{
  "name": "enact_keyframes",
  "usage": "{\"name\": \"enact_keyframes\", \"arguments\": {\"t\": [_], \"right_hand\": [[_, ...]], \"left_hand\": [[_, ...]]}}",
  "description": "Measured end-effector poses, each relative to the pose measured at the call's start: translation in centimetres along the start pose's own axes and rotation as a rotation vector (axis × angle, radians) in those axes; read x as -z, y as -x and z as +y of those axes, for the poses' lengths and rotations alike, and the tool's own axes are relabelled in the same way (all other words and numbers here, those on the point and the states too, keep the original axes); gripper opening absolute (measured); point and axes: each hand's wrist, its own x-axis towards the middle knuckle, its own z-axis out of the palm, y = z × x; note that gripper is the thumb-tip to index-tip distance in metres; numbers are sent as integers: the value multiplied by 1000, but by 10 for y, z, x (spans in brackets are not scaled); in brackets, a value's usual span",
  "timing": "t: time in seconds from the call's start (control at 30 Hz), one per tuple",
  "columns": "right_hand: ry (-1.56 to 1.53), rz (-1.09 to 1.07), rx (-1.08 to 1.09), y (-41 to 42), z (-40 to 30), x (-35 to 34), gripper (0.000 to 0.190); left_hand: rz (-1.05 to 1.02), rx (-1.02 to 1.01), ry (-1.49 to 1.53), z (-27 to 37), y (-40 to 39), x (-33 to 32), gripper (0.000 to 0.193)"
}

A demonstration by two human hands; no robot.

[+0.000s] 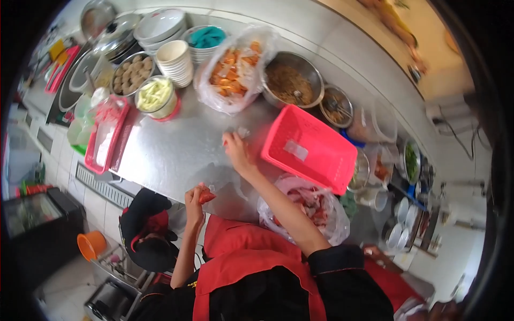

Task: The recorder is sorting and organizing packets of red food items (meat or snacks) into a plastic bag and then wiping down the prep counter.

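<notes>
My left hand (194, 202) is closed around a small plastic packet with red contents (206, 196), above the front edge of the stainless-steel table (168, 152). Farther out over the tabletop is my right hand (237, 152), fingers bent, with a small spot of red at the fingertips. Whether it grips anything is too blurred to tell. A small clear or whitish scrap (243, 131) lies beside those fingers. Right of that hand sits a pink plastic basket (333, 138) with a pale piece on its bottom. Under my right forearm, a clear plastic bag (337, 224) holds many red pieces or packets.
Along the back stand a steel bowl of meatballs (134, 74), a tub of cut pale-green vegetable (154, 96), stacked paper cups (174, 64), a bag of orange packets (233, 74) and a steel bowl of brown food (291, 84). A person (148, 228) bends low at the left.
</notes>
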Motion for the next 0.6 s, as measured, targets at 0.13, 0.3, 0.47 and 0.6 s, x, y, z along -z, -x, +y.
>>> {"name": "enact_keyframes", "arguments": {"t": [0.13, 0.3, 0.47, 0.6], "right_hand": [[-405, -116, -22, 64, -36, 80, 12], [-777, 14, -158, 145, -35, 213, 19], [-401, 148, -458, 233, -7, 281, 24], [39, 158, -441, 285, 12, 274, 36]], "left_hand": [[-182, -130, -15, 25, 17, -19, 39], [-476, -440, -180, 55, 30, -84, 36], [-900, -610, -526, 65, 63, -175, 18], [-932, -655, -604, 58, 53, -177, 20]]}}
